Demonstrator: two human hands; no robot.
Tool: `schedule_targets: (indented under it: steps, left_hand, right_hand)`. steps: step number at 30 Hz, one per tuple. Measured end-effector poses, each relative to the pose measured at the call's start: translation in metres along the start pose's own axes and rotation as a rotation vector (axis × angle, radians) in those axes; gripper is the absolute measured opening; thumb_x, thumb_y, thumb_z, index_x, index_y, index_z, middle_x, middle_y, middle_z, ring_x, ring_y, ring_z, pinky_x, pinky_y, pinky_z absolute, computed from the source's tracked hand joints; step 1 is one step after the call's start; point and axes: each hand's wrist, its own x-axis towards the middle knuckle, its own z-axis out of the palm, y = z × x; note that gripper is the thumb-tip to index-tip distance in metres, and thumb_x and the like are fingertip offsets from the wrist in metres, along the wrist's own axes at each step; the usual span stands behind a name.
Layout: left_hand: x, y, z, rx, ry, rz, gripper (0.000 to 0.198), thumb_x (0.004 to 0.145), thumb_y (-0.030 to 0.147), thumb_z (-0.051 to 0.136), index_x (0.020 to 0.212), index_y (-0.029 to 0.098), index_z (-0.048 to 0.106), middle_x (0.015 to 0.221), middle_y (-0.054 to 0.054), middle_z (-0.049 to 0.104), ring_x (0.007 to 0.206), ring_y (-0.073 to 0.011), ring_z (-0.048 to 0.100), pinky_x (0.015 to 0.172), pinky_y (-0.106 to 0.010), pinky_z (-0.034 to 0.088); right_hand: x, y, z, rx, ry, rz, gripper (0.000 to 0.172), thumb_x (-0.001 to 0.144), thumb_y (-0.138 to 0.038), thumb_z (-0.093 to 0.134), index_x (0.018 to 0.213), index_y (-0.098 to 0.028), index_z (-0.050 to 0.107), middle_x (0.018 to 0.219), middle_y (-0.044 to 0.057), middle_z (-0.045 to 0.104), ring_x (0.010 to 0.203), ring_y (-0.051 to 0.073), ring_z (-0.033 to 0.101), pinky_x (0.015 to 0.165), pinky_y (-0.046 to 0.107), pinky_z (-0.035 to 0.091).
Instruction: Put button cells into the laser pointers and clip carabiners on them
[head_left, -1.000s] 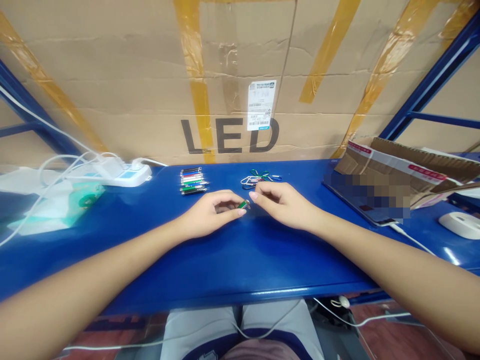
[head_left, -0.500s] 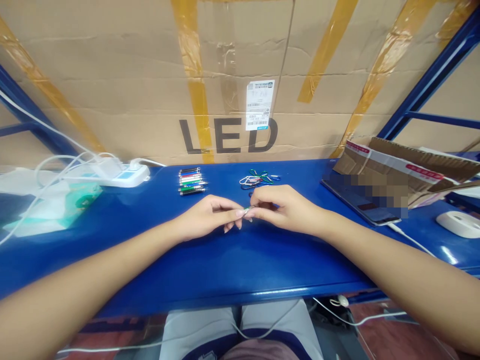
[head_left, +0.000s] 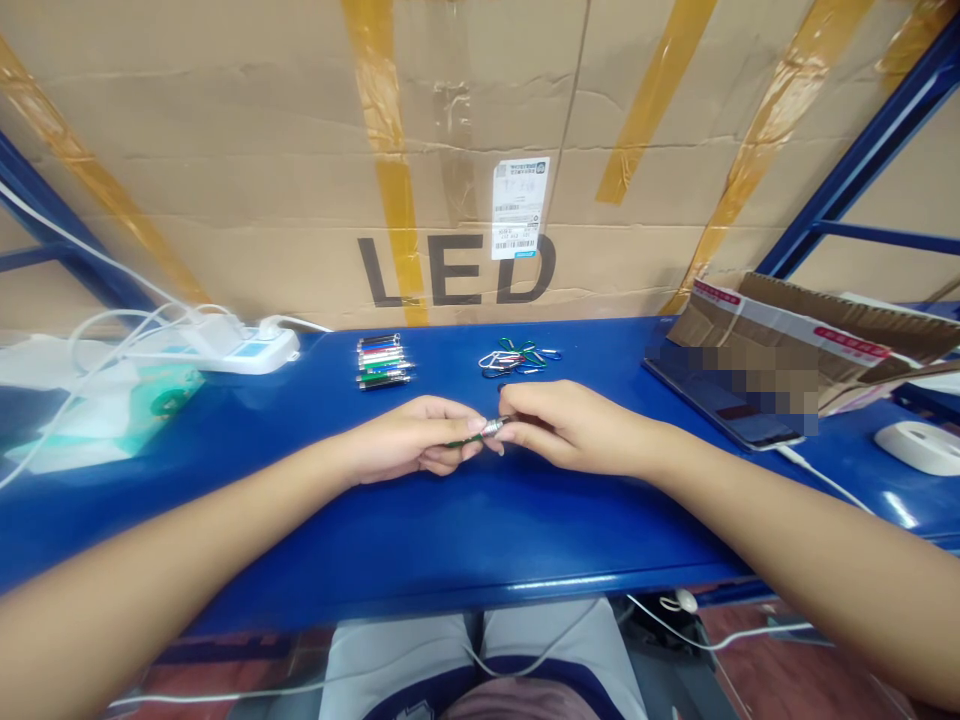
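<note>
My left hand [head_left: 409, 437] is closed around a slim green tube with a silver metal end [head_left: 493, 427], held just above the blue table. My right hand [head_left: 566, 425] pinches at the silver end, its thumb and index finger close together. Whether a small cord or loop sits in that pinch, I cannot make out. Behind my left hand lies a neat row of similar short coloured tubes [head_left: 384, 362], black, blue, red, green and silver. Beyond my right hand is a loose bunch of coloured cord loops [head_left: 517, 357], white, green, blue and dark.
On the left are a white power strip [head_left: 259, 352] with cables and a green-white soft pack [head_left: 112, 415]. To the right, a phone [head_left: 720, 405] leans by an opened cardboard box [head_left: 795, 330], near a white mouse [head_left: 919, 447]. A large carton [head_left: 285, 160] stands behind the blue table [head_left: 480, 540].
The tube has turned in my fingers, so more of its green body and silver end shows. Both hands have shifted slightly and stay together.
</note>
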Motion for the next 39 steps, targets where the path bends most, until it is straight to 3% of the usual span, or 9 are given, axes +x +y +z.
schedule_targets:
  steps: [5, 8, 12, 19, 23, 26, 29, 33, 39]
  left_hand:
    - [0.002, 0.001, 0.005, -0.082, 0.145, 0.052, 0.022, 0.089, 0.032, 0.066, 0.093, 0.010, 0.069, 0.072, 0.002, 0.044, 0.054, -0.0052, 0.023, 0.047, -0.022, 0.018]
    - [0.001, 0.003, 0.008, -0.122, 0.171, 0.047, 0.021, 0.088, 0.030, 0.068, 0.088, 0.009, 0.068, 0.072, 0.001, 0.043, 0.054, -0.0054, 0.022, 0.048, -0.022, 0.018]
    - [0.000, 0.004, 0.008, -0.128, 0.124, -0.016, 0.024, 0.088, 0.031, 0.068, 0.091, 0.008, 0.072, 0.068, 0.002, 0.041, 0.054, -0.0056, 0.022, 0.048, -0.023, 0.017]
    - [-0.002, 0.001, 0.003, -0.082, 0.036, -0.172, 0.030, 0.080, 0.036, 0.076, 0.091, 0.008, 0.076, 0.066, 0.001, 0.044, 0.055, -0.0055, 0.021, 0.049, -0.024, 0.013]
    - [-0.003, 0.001, 0.003, 0.003, 0.001, -0.165, 0.034, 0.079, 0.040, 0.076, 0.091, 0.008, 0.074, 0.071, -0.001, 0.048, 0.056, -0.0064, 0.025, 0.049, -0.024, 0.015]
    - [-0.003, 0.003, 0.006, 0.146, 0.081, -0.002, 0.034, 0.087, 0.044, 0.066, 0.093, 0.011, 0.070, 0.068, 0.002, 0.044, 0.055, -0.0065, 0.029, 0.049, -0.023, 0.021]
    - [-0.005, 0.002, 0.011, 0.556, 0.286, 0.306, 0.026, 0.096, 0.037, 0.055, 0.097, 0.014, 0.067, 0.074, -0.001, 0.053, 0.062, -0.0103, 0.045, 0.058, -0.024, 0.038]
    - [-0.010, -0.001, 0.016, 1.174, 0.390, 0.667, 0.021, 0.099, 0.020, 0.047, 0.103, 0.014, 0.066, 0.091, -0.008, 0.064, 0.085, -0.0164, 0.058, 0.078, -0.029, 0.047]
    - [-0.013, 0.000, 0.017, 1.443, 0.390, 0.832, 0.020, 0.099, 0.013, 0.044, 0.109, 0.013, 0.061, 0.091, -0.009, 0.062, 0.084, -0.0164, 0.057, 0.078, -0.028, 0.050]
  right_hand:
    - [0.000, 0.004, -0.001, -0.067, 0.037, 0.051, 0.026, 0.104, -0.034, 0.039, 0.089, -0.019, 0.055, 0.080, 0.003, 0.062, 0.070, 0.014, 0.054, 0.065, 0.025, 0.038]
    - [0.002, 0.007, -0.001, -0.051, 0.050, 0.017, 0.026, 0.103, -0.032, 0.042, 0.088, -0.019, 0.058, 0.080, 0.003, 0.064, 0.072, 0.015, 0.056, 0.067, 0.025, 0.040]
    - [0.001, 0.008, -0.004, -0.072, 0.056, -0.082, 0.024, 0.102, -0.029, 0.045, 0.088, -0.018, 0.061, 0.081, 0.004, 0.065, 0.071, 0.015, 0.056, 0.069, 0.026, 0.042]
    - [-0.003, 0.000, -0.005, -0.182, -0.091, -0.224, 0.023, 0.099, -0.015, 0.044, 0.090, -0.020, 0.065, 0.081, 0.003, 0.065, 0.074, 0.014, 0.059, 0.067, 0.024, 0.040]
    - [-0.002, -0.005, 0.000, -0.128, -0.091, -0.241, 0.023, 0.097, -0.012, 0.045, 0.089, -0.020, 0.066, 0.082, 0.004, 0.067, 0.073, 0.013, 0.059, 0.066, 0.024, 0.041]
    - [0.001, -0.008, 0.005, 0.103, 0.083, -0.067, 0.023, 0.097, -0.021, 0.050, 0.077, -0.018, 0.062, 0.071, 0.002, 0.064, 0.065, 0.013, 0.057, 0.062, 0.024, 0.042]
    - [0.004, -0.011, 0.010, 0.512, 0.197, 0.261, 0.029, 0.092, -0.037, 0.061, 0.071, -0.018, 0.056, 0.053, -0.004, 0.052, 0.045, 0.010, 0.048, 0.047, 0.023, 0.038]
    - [0.008, -0.013, 0.012, 1.127, 0.039, 0.557, 0.031, 0.083, -0.041, 0.072, 0.073, -0.015, 0.060, 0.049, -0.007, 0.046, 0.036, 0.007, 0.043, 0.037, 0.021, 0.038]
    - [0.008, -0.004, 0.011, 1.530, -0.065, 0.654, 0.019, 0.084, -0.024, 0.071, 0.074, -0.012, 0.060, 0.051, -0.007, 0.046, 0.035, 0.003, 0.035, 0.033, 0.015, 0.035]
